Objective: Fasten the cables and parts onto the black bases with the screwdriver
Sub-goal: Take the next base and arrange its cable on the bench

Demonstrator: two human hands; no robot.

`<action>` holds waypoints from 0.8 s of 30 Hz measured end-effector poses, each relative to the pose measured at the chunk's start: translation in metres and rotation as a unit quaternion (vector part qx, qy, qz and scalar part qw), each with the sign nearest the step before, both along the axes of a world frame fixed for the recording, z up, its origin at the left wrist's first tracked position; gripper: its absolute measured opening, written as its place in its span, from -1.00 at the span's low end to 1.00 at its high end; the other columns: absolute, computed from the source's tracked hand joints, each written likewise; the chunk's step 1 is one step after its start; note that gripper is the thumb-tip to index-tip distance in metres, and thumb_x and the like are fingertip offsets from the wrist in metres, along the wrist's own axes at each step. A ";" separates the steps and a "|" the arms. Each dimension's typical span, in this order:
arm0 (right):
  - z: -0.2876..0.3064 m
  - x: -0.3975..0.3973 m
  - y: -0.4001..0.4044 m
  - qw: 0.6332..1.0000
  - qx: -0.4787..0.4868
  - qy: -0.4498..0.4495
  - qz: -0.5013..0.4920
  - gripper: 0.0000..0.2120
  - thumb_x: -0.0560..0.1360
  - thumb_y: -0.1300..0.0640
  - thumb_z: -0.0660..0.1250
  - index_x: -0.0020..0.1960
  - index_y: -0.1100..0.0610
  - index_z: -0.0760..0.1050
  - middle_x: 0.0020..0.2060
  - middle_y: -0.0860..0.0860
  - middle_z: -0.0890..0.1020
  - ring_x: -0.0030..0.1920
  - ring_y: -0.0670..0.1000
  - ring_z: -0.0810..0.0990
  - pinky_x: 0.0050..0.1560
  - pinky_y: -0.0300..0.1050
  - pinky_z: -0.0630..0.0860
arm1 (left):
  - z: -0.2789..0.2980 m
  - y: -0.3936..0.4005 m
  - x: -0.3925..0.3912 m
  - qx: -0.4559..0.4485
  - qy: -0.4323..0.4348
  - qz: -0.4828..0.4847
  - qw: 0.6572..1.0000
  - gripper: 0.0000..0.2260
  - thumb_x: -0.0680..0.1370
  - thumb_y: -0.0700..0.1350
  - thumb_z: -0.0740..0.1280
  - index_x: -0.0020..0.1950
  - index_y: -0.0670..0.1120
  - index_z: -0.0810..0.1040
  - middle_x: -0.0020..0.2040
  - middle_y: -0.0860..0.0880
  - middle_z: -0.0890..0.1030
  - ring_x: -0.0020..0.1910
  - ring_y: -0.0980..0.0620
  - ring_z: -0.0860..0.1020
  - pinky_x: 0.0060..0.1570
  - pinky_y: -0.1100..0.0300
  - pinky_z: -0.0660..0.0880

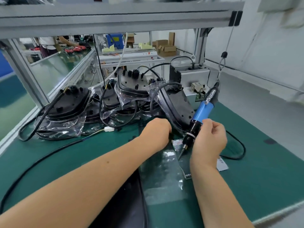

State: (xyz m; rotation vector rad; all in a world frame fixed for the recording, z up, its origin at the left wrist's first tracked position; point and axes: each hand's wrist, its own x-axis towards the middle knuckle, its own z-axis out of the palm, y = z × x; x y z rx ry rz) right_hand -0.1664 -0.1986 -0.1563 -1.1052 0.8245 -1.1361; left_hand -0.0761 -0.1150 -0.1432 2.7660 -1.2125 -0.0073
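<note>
My right hand point(210, 139) grips the black lower barrel of a blue electric screwdriver point(199, 112), which hangs from a cord and tilts with its bit point(181, 153) pointing down at a clear plastic bag point(162, 175) on the green mat. My left hand point(157, 130) reaches forward with curled fingers onto something dark at the foot of a leaning black base point(177, 104); what it holds is hidden. Another black base point(126, 206) lies near the front edge under my left forearm.
Several black bases in clear bags with black cables point(65, 109) are piled at the back of the green mat point(263, 170). A grey metal box point(192, 78) stands behind the screwdriver. A black cable point(32, 167) loops across the left. An aluminium frame point(24, 71) borders the left side.
</note>
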 end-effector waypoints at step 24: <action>-0.014 0.015 -0.022 0.990 -0.008 0.114 0.084 -0.79 0.52 -0.09 0.31 -0.07 0.05 0.43 -0.23 -0.14 0.52 -0.23 -0.14 0.51 -0.24 -0.17 0.38 | -0.001 -0.010 -0.004 0.050 -0.030 -0.066 0.996 -0.78 0.53 -0.30 0.25 0.11 -0.15 0.61 0.07 -0.10 0.60 0.07 -0.09 0.54 0.08 0.06 0.49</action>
